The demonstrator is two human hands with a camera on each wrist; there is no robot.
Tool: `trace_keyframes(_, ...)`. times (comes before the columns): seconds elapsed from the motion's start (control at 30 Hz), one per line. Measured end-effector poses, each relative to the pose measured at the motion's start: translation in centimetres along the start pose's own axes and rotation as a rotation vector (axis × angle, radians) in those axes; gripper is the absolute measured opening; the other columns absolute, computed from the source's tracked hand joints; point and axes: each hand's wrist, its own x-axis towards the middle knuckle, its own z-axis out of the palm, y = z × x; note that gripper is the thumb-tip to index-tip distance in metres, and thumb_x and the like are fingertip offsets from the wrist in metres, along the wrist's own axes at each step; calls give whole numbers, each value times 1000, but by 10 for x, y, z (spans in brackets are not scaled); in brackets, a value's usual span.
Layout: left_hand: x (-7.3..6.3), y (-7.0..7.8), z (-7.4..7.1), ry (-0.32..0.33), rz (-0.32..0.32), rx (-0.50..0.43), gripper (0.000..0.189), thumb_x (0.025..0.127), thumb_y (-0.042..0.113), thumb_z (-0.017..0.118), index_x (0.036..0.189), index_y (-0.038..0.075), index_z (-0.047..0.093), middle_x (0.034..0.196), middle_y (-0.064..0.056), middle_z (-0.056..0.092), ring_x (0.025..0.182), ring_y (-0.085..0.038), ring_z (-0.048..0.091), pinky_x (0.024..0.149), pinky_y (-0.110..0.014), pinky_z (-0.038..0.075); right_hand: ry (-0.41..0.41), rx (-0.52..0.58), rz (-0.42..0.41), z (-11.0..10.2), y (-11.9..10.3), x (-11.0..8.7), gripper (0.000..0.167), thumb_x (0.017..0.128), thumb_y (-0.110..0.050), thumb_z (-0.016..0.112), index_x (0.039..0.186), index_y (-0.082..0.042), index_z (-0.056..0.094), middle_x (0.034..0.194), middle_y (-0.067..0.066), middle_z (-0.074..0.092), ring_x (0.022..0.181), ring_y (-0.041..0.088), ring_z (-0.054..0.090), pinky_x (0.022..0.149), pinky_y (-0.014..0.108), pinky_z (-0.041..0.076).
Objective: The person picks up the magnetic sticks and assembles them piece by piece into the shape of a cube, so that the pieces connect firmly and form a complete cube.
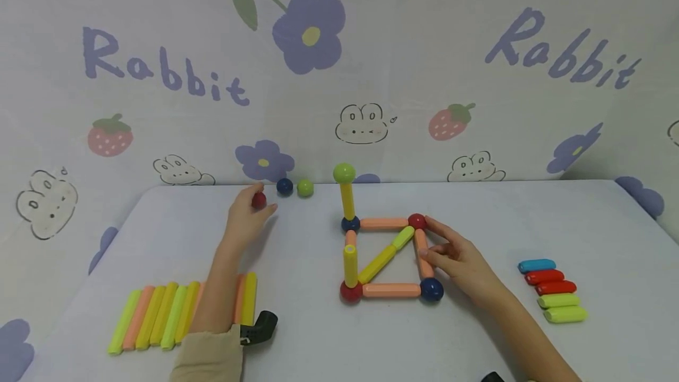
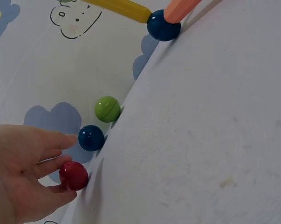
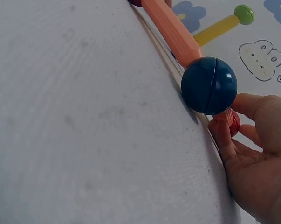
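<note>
My left hand [image 1: 248, 217] reaches to the table's far edge, its fingers spread around a red ball [image 2: 73, 176]. The thumb stands apart from the ball. A dark blue ball [image 1: 284, 187] and a green ball [image 1: 305, 188] lie just to its right. My right hand [image 1: 464, 261] holds the right side of a square frame of rods and balls, fingers at the orange rod [image 1: 423, 257] and far red ball [image 1: 417, 221]. A blue ball [image 3: 209, 86] forms its near right corner. Two yellow rods rise on the left, the far one [image 1: 347, 202] topped by a green ball [image 1: 344, 173].
A row of yellow, green and orange rods [image 1: 157, 316] lies at the left, partly hidden by my left forearm. Several short blue, red and green rods [image 1: 562, 300] lie at the right. A printed cloth [image 1: 398, 63] hangs behind the white table [image 1: 297, 341].
</note>
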Motion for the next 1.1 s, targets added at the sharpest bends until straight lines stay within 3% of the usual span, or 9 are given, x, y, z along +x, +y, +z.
trace_keyframes(0.2,-1,-2,1,43,-8,-35,40,100,-3,61,139,-7,62,141,-28,61,128,-45,60,114,-52,48,-2,1,5,0,-2,0,74,105,-18,68,168,-12,29,151,23,49,107,25,58,74,21,50)
trace_keyframes(0.5,-4,2,1,-13,-78,15,43,99,3,68,141,-6,61,142,-29,60,128,-43,58,114,-51,47,-3,-4,-1,-1,-2,-1,75,105,-19,68,168,-11,28,156,22,46,108,26,59,76,21,50)
trace_keyframes(0.77,-11,16,-12,-30,-38,-33,41,103,8,64,141,-4,62,140,-26,61,123,-42,65,106,-48,54,5,-2,-8,-1,1,0,73,105,-17,67,167,-9,29,122,19,63,99,20,57,68,23,46)
trace_keyframes(0.93,-18,35,-25,-111,14,-93,39,102,15,69,137,-1,63,141,-23,62,124,-38,64,106,-46,53,4,-6,-13,-1,1,0,73,105,-18,67,167,-9,29,118,17,65,99,20,57,68,23,46)
trace_keyframes(1.1,-25,54,-34,-234,60,-226,38,101,14,72,134,0,61,137,-19,61,124,-32,64,111,-43,51,1,-10,-12,-1,0,1,74,105,-20,68,167,-8,29,116,17,65,99,20,57,68,23,46)
